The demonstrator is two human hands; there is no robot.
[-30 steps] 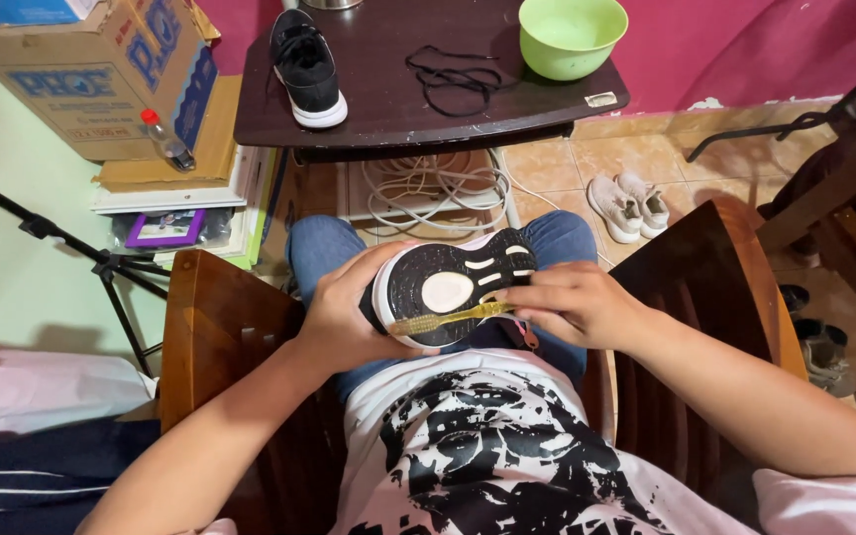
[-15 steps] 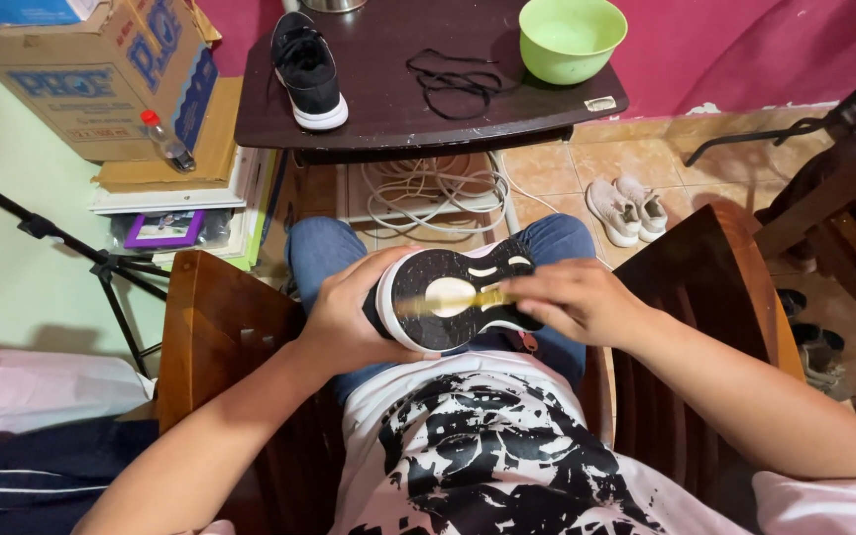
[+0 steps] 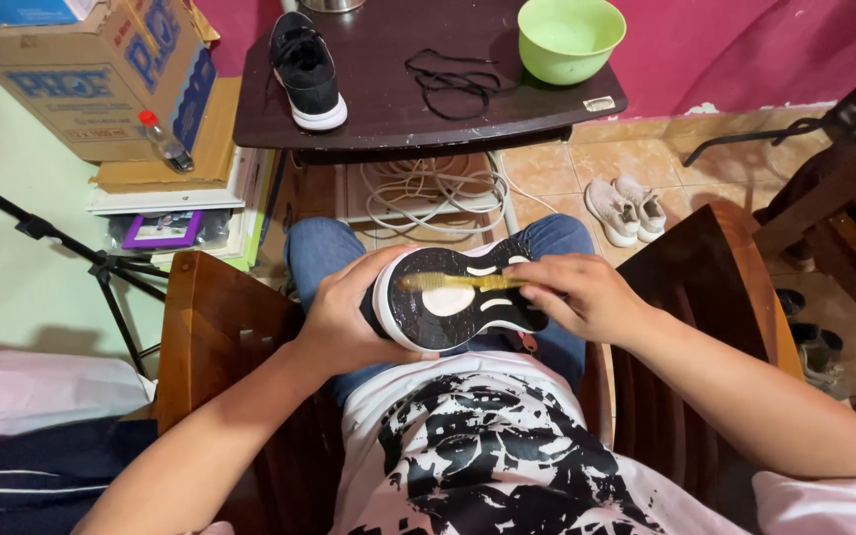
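Between the wooden chair arms (image 3: 212, 327) there's tight lateral room; lap is open above the knees. Ahead, dark tabletop (image 3: 388, 104) edge sits just beyond the knees, carrying a black sneaker (image 3: 306, 69), loose laces (image 3: 453, 84), green bowl (image 3: 569, 38). Left hand (image 3: 344, 312) cups the upturned shoe (image 3: 453, 297), fingers clenched around its heel end. Right hand (image 3: 582, 295) fingers grip a yellow brush (image 3: 458, 282) lying across the sole.
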